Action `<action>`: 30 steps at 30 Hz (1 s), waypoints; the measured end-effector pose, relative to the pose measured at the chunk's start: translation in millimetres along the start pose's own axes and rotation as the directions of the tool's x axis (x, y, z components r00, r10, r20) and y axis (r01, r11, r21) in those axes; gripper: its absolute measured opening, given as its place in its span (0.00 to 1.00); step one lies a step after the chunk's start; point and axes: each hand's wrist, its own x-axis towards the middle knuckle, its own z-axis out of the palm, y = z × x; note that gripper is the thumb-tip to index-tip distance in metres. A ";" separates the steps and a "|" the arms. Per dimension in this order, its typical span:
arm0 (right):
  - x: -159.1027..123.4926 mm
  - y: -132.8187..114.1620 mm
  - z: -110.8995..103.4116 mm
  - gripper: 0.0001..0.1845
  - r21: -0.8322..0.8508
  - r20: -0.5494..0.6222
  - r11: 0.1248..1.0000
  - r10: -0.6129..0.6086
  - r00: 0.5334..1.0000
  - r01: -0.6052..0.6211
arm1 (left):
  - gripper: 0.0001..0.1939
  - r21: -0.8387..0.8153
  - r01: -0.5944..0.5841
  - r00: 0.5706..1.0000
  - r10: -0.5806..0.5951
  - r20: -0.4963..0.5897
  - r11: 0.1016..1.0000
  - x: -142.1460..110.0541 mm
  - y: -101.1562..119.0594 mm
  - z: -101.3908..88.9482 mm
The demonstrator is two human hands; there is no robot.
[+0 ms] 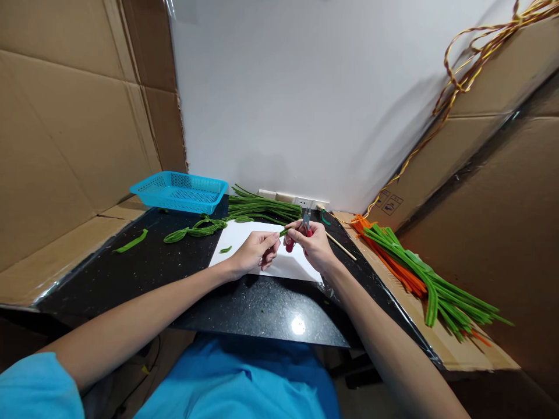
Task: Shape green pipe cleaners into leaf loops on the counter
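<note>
our left hand (258,251) and right hand (317,244) pinch a short green chenille stem (285,231) between them above the white sheet (283,268), likely to steady both ends. we note red-handled pliers (306,220) lodged in the right hand too, presumably for quick reach. looped green leaf shapes (177,235) lie left of the sheet, perhaps to spare working space.
</note>
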 end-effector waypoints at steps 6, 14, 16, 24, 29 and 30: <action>0.2 -0.3 1.0 0.20 -0.015 0.000 1.000 -0.008 1.000 0.008 | 0.28 0.030 0.008 1.000 -0.009 0.028 1.000 -0.9 3.1 -0.7; -0.1 2.0 -0.4 0.19 -0.032 0.001 0.999 -0.032 1.000 0.032 | 0.28 0.006 0.036 0.998 -0.037 0.041 0.999 -0.8 4.1 -0.9; 0.1 2.8 -1.2 0.18 -0.033 0.010 0.998 -0.047 0.999 0.048 | 0.28 0.009 0.033 0.999 -0.033 0.044 0.999 -1.2 4.7 -0.6; 0.0 -0.2 -0.6 0.19 -0.051 0.000 0.998 -0.039 0.999 0.039 | 0.28 -0.013 0.063 0.995 -0.062 0.077 0.998 -1.5 3.7 -2.2; 0.3 0.9 -1.3 0.20 -0.030 -0.002 0.999 -0.031 1.000 0.031 | 0.28 0.007 0.083 0.990 -0.083 0.113 0.997 -1.5 0.9 -3.2; 0.5 1.3 -1.3 0.20 -0.024 -0.003 0.999 -0.027 1.000 0.026 | 0.28 0.010 0.080 0.989 -0.081 0.125 0.997 -1.4 0.4 -3.8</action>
